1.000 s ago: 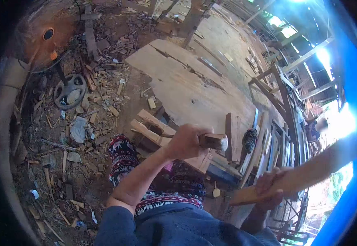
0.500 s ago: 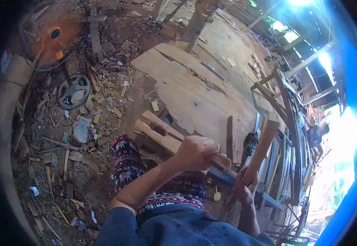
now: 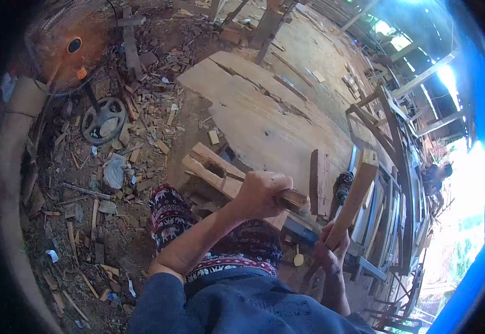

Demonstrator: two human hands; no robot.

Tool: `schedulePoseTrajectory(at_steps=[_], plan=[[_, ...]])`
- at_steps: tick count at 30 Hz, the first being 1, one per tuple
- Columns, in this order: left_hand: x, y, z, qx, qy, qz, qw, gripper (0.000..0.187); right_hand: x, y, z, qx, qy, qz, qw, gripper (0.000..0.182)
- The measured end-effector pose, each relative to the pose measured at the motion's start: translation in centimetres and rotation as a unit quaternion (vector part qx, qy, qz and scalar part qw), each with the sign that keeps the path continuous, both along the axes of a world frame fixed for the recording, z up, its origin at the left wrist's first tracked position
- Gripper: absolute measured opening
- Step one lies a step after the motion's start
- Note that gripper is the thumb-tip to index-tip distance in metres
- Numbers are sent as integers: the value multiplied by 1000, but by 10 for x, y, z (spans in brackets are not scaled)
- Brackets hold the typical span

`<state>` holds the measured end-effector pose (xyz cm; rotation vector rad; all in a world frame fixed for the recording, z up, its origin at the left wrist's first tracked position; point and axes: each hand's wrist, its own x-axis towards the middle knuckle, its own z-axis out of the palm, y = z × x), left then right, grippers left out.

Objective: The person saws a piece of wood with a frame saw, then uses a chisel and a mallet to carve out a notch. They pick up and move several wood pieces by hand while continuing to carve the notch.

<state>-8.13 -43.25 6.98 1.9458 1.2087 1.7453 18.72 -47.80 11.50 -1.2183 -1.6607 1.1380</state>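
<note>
My left hand (image 3: 262, 195) is closed in a fist around a short wooden handle (image 3: 296, 200), like that of a chisel. Its blunt end sticks out to the right; any blade is hidden by the fist. Below that hand lies a pale wooden beam (image 3: 234, 187) with an oblong slot cut through its face near the far end. My right hand (image 3: 334, 249) grips a club-like wooden mallet (image 3: 356, 197) by its narrow end. The thick, squared end points up, apart from the handle in my left hand.
A broad cracked wooden slab (image 3: 248, 122) lies ahead. A dark wooden block (image 3: 320, 181) and a power tool (image 3: 343, 186) are near the mallet. Wood scraps surround a wheel-shaped fan base (image 3: 104, 120) at left. Stacked boards stand right, with another person (image 3: 436, 177) beyond.
The mallet and my right hand have shifted slightly, the mallet still raised. The handle's end in my left fist sits a little higher in view. Both grips stay closed.
</note>
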Motion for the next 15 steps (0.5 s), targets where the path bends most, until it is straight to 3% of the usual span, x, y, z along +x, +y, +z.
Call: schedulePoseTrajectory(at_steps=[8, 11, 13, 14, 15], plan=[[-3, 0, 3, -33, -13, -22, 999, 25, -16, 9, 6, 7, -16, 1, 1000, 46], [-2, 4, 2, -45, -9, -18, 999, 23, -11, 16, 10, 61, -42, 15, 997, 48], [-1, 7, 0, -48, -1, -6, 999, 22, 19, 20, 12, 83, 7, -76, 994, 55], [0, 9, -1, -69, -13, -3, 998, 23, 59, 30, 16, -9, 250, 6, 968, 66], [1, 10, -1, -91, -25, 1, 996, 24, 87, 38, 20, -101, 474, 87, 870, 76]])
